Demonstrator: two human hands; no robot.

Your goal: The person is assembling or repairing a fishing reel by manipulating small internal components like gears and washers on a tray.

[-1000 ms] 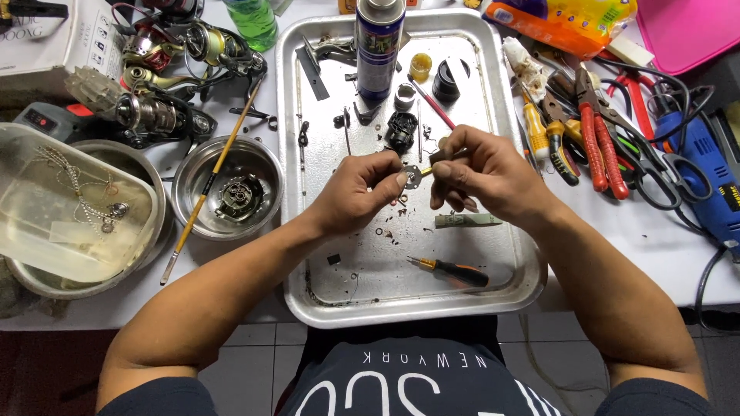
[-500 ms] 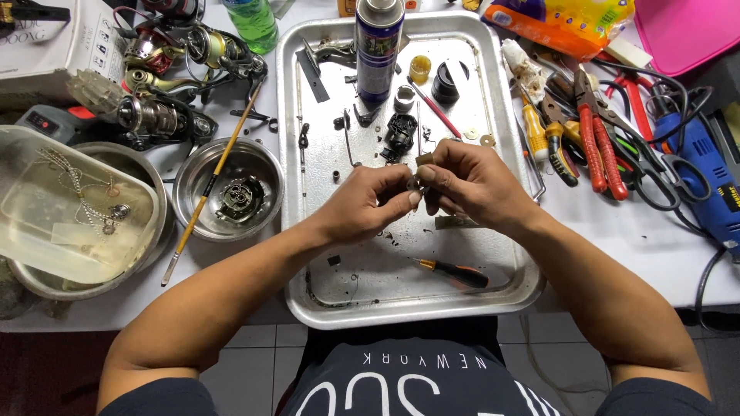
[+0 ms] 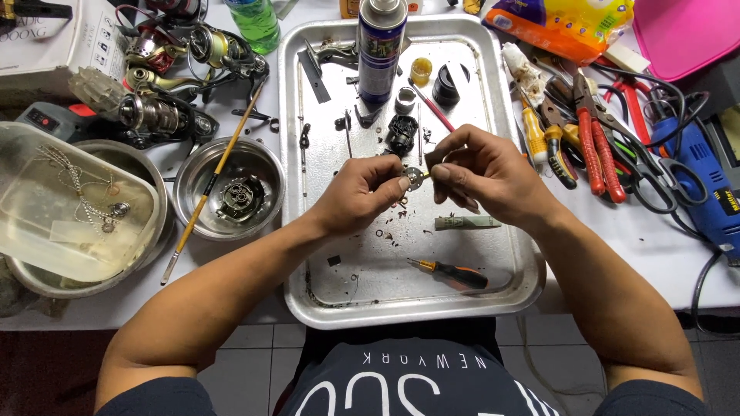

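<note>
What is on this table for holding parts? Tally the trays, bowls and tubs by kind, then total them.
Rectangular steel tray: 1
Round steel bowls: 2
Clear plastic tub: 1
Total: 4

Bright, even overhead light; sharp focus.

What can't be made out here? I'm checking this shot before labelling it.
Head view only:
- small round metal part: too small, half hidden by left hand and right hand.
- spray can: top cut by the edge.
- blue power tool: cut by the right edge.
</note>
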